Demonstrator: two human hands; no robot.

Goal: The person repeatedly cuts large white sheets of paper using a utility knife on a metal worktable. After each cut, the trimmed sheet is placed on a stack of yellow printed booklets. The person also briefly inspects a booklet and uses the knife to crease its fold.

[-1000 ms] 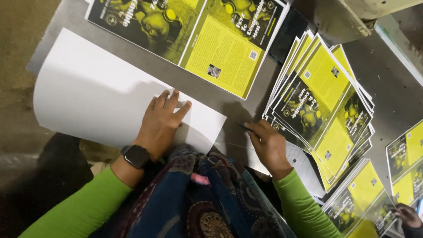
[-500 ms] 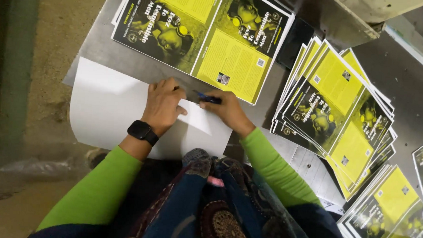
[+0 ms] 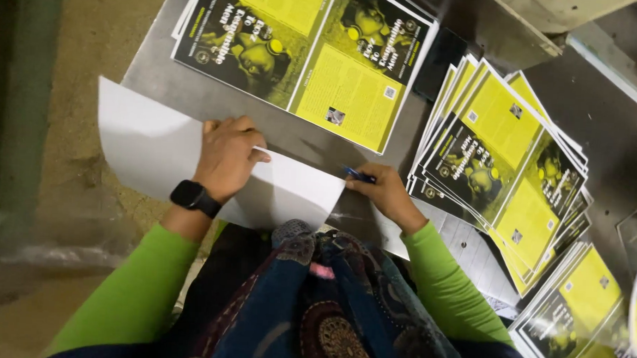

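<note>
1. The left hand (image 3: 227, 155) lies flat, fingers spread, pressing the white sheet (image 3: 150, 148) onto the desk (image 3: 160, 75).
2. The right hand (image 3: 385, 192) pinches a blue pen (image 3: 359, 175), tip just beside the sheet's right edge.
3. The sheet's long axis runs left-right, nearer the left hand.

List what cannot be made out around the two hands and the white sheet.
Head view only:
- Blue tool: mostly hidden in the right hand; kind unclear.
- White sheet: printed side, if any, faces down; left hand covers its middle.
- Fanned yellow-black covers: lower stacks blurred, cut by frame edge.
</note>
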